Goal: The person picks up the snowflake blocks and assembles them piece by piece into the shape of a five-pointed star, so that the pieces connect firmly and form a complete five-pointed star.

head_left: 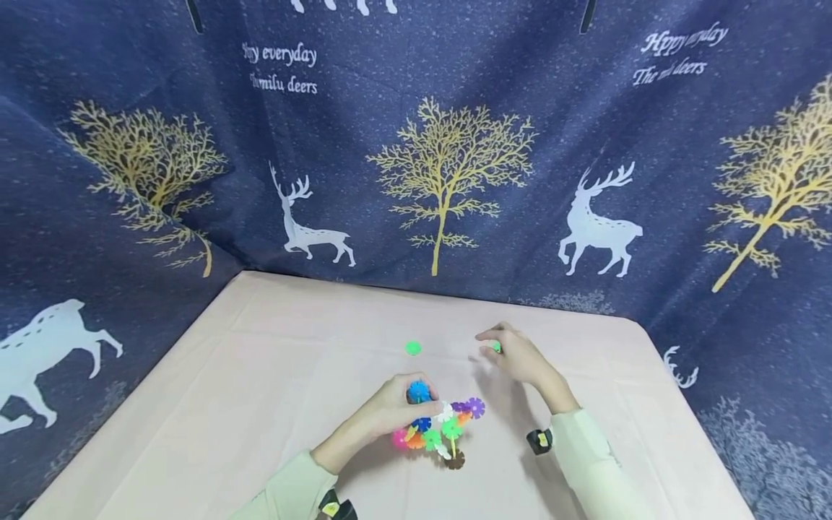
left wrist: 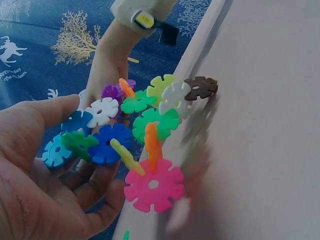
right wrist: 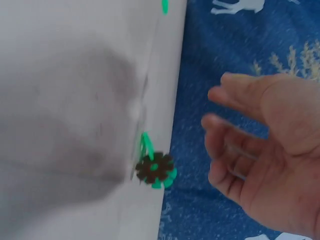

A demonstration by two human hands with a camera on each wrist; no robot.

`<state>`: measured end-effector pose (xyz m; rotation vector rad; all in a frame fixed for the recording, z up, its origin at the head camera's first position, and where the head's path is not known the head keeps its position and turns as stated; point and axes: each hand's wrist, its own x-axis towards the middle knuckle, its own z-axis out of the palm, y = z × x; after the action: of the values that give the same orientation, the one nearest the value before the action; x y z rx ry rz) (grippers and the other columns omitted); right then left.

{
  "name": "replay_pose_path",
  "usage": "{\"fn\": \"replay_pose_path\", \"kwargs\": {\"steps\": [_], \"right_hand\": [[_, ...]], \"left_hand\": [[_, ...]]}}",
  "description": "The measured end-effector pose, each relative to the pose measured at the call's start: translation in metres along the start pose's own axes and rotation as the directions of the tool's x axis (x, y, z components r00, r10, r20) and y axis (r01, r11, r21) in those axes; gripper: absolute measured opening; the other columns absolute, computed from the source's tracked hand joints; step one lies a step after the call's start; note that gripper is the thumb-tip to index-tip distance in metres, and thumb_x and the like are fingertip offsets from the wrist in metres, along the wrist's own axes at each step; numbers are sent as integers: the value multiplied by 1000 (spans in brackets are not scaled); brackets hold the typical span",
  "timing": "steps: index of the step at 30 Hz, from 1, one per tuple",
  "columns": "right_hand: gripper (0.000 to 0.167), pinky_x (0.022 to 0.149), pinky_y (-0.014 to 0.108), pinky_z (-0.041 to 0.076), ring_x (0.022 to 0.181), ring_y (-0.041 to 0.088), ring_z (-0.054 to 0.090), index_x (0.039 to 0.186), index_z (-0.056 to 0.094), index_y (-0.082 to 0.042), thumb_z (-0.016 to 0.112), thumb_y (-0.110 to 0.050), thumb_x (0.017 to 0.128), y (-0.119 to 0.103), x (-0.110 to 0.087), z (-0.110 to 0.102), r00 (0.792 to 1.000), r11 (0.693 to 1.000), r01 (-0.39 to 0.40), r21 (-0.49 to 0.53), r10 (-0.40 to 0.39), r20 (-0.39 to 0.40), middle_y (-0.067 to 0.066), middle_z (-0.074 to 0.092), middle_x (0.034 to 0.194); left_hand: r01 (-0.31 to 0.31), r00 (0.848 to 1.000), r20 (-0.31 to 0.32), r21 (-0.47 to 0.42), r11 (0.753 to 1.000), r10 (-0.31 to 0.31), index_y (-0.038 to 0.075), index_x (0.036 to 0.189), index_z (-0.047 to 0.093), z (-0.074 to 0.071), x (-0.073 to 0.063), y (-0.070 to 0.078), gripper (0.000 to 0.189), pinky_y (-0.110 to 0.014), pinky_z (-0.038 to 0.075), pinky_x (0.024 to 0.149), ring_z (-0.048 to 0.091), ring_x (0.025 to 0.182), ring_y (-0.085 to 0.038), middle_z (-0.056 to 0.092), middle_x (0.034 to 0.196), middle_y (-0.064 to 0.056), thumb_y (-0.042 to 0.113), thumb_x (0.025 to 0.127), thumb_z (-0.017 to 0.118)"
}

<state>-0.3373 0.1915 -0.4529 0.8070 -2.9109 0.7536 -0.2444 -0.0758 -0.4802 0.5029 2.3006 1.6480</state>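
Note:
In the head view my left hand grips a joined cluster of notched plastic flower discs over the table. The left wrist view shows its blue discs between thumb and fingers, with a pink disc at the near end and a brown disc at the far end. My right hand hovers with fingers bent and apart, holding nothing. Beside it a small group of green and brown discs rests on the table; in the head view the fingers partly cover it.
A lone green disc lies on the table, left of my right hand. The table has a pale pink cover. Behind and beside it hangs a dark blue cloth printed with deer and trees.

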Motion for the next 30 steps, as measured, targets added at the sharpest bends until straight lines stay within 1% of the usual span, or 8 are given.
{"fn": "replay_pose_path", "kwargs": {"steps": [2, 5, 11, 17, 20, 24, 27, 30], "right_hand": [[33, 91, 53, 50, 108, 38, 60, 128, 65, -1, 64, -13, 97, 6, 5, -1, 999, 996, -54, -65, 54, 3, 21, 57, 126], [37, 91, 54, 50, 115, 40, 55, 132, 62, 0, 62, -13, 97, 15, 12, 1, 992, 984, -122, -132, 126, 17, 25, 53, 131], [36, 95, 56, 48, 107, 38, 59, 131, 63, 0, 60, -18, 100, 26, 14, 13, 973, 962, -218, -163, 228, 45, 24, 60, 121], [28, 96, 53, 48, 107, 39, 61, 116, 69, 3, 68, -7, 90, 26, 3, 17, 958, 949, -278, -151, 285, 30, 21, 66, 110], [28, 92, 53, 49, 101, 36, 60, 113, 69, 2, 67, -8, 87, 23, -4, 12, 938, 932, -334, -140, 344, 49, 18, 66, 106], [22, 79, 48, 51, 86, 28, 58, 105, 69, -3, 70, -9, 84, 17, -12, 5, 925, 924, -361, -123, 372, 78, 11, 63, 91], [15, 67, 40, 48, 73, 22, 54, 101, 68, -8, 71, -11, 87, 14, -17, 1, 924, 927, -359, -107, 369, 103, 4, 60, 79], [10, 61, 34, 44, 66, 19, 52, 100, 65, -13, 71, -15, 91, 12, -23, -2, 928, 933, -349, -86, 357, 106, 0, 60, 76]], "left_hand": [[6, 1000, 18, 12, 1000, -6, 14, 99, 65, 0, -1, 1, 18, -35, 47, 73, 55, 82, -18, 62, 100, -3, 27, 90, 75], [7, 999, 35, 21, 1000, -8, 14, 99, 63, 0, -2, 1, 20, -32, 47, 70, 55, 77, -16, 62, 96, -2, 26, 89, 76], [-2, 999, 36, 34, 999, 1, 13, 98, 63, -2, -4, -2, 20, -27, 47, 66, 53, 72, -13, 59, 87, -1, 23, 88, 77], [-1, 999, 38, 46, 999, -1, 14, 99, 63, -5, -6, 0, 21, -28, 47, 66, 53, 70, -13, 58, 89, -2, 22, 86, 78], [3, 999, 33, 54, 999, -5, 15, 98, 63, -5, -5, 2, 19, -29, 46, 66, 53, 70, -13, 58, 89, -1, 21, 86, 77], [11, 1000, 21, 81, 997, -12, 15, 94, 64, -3, -4, 2, 16, -30, 45, 66, 52, 71, -14, 59, 87, -1, 21, 86, 77], [11, 1000, 5, 102, 995, -12, 15, 93, 65, -2, -3, 2, 16, -32, 45, 69, 53, 74, -15, 60, 89, -2, 21, 85, 77], [1, 1000, -15, 116, 993, 1, 13, 96, 65, 0, -3, 3, 19, -36, 46, 76, 55, 84, -18, 63, 98, -4, 21, 83, 78]]}}
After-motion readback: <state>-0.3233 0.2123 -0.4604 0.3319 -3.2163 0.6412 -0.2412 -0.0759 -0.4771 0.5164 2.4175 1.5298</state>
